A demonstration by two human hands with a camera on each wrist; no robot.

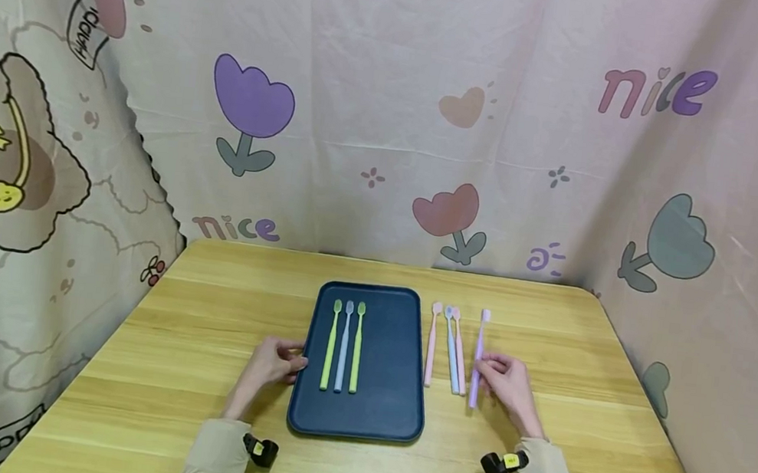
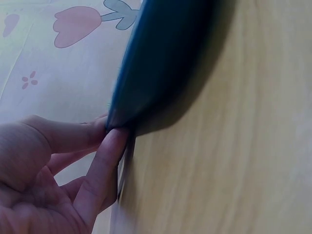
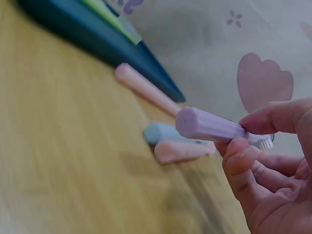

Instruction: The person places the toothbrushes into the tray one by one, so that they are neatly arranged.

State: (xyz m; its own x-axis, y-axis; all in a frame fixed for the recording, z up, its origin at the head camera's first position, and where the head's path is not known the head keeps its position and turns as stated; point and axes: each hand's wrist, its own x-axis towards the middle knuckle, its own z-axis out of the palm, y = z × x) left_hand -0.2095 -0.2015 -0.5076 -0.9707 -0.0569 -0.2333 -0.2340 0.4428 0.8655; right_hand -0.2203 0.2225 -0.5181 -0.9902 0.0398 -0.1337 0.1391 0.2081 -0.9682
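Note:
A purple toothbrush (image 1: 478,355) is pinched between the thumb and fingers of my right hand (image 1: 509,385); in the right wrist view its handle (image 3: 209,126) is held above the table. Just left of it lie a blue toothbrush (image 1: 452,352) and a pink toothbrush (image 1: 459,353), close together. Another pink toothbrush (image 1: 431,350) lies beside the right rim of a dark blue tray (image 1: 389,369). On the tray, a blue toothbrush (image 1: 343,352) lies between two green ones, heads toward the far side. My left hand (image 1: 271,364) grips the tray's left rim, thumb and fingers around the edge (image 2: 119,114).
The wooden table (image 1: 201,341) runs back to a printed curtain (image 1: 364,112), which also hangs along both sides. Each wrist wears a small black camera, such as the one (image 1: 504,465) by the right sleeve.

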